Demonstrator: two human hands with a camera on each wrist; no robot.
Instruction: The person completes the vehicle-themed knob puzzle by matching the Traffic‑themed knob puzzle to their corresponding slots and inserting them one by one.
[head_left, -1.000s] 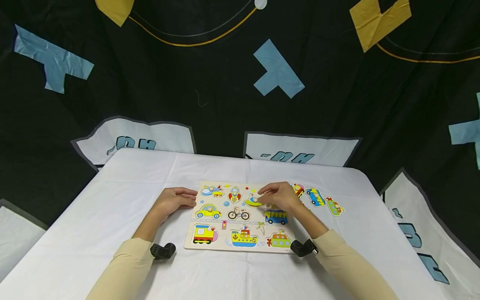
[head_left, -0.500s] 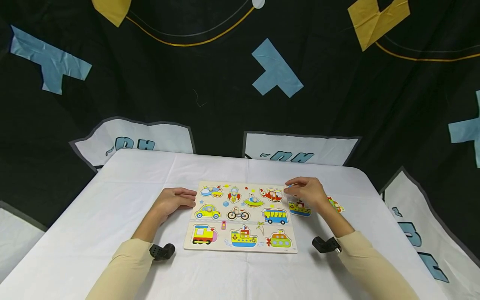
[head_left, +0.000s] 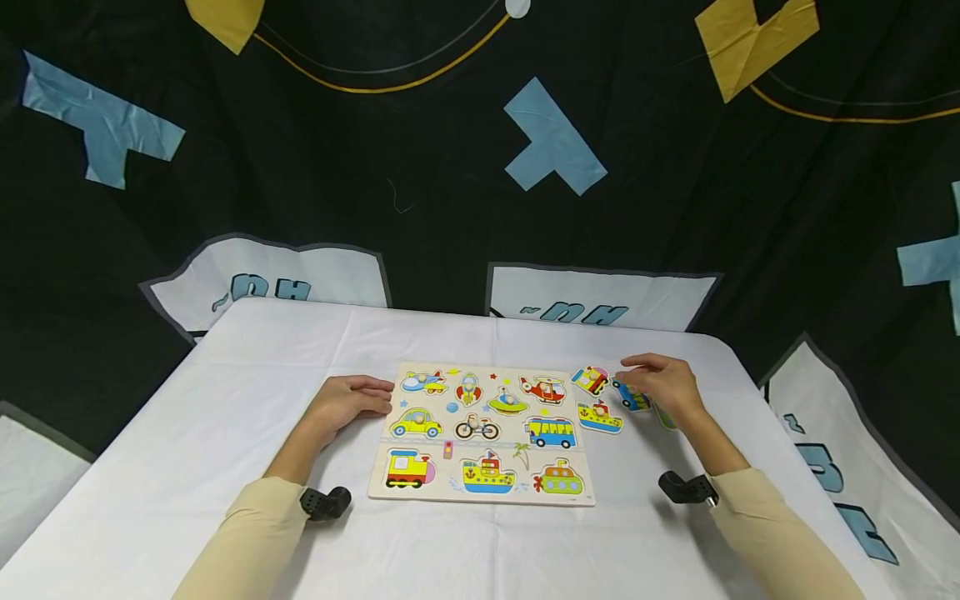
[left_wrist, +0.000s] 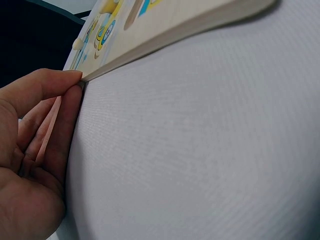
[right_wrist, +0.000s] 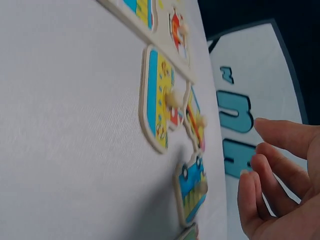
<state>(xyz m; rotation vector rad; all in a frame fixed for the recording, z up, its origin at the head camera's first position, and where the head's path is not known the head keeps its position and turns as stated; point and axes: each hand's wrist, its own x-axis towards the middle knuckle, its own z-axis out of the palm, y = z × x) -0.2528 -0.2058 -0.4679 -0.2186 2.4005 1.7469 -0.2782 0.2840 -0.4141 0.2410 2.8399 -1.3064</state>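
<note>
A wooden knob puzzle board [head_left: 487, 446] with vehicle pictures lies on the table. My left hand [head_left: 347, 406] rests at its left edge; in the left wrist view the fingertips [left_wrist: 75, 76] touch the board's edge. My right hand [head_left: 663, 385], fingers loosely bent and holding nothing, hovers over the loose pieces to the right. The bus piece [head_left: 628, 397] is partly hidden under it, the submarine piece [head_left: 666, 419] mostly so. Nearer the board lie the train piece [head_left: 591, 381] and the ship piece [head_left: 600, 417]. Wooden knobs show on the ship [right_wrist: 174, 99] and bus [right_wrist: 200, 188] in the right wrist view.
In the board sit several pieces, among them a helicopter [head_left: 543, 389], a car [head_left: 416, 422] and a bicycle [head_left: 477, 427]. A white cloth [head_left: 480, 550] covers the table. Behind its far edge hangs a black curtain [head_left: 442, 200].
My right hand has moved right, from above the board past its edge to over the loose pieces, uncovering the helicopter, train and ship. My left hand has stayed at the board's left edge.
</note>
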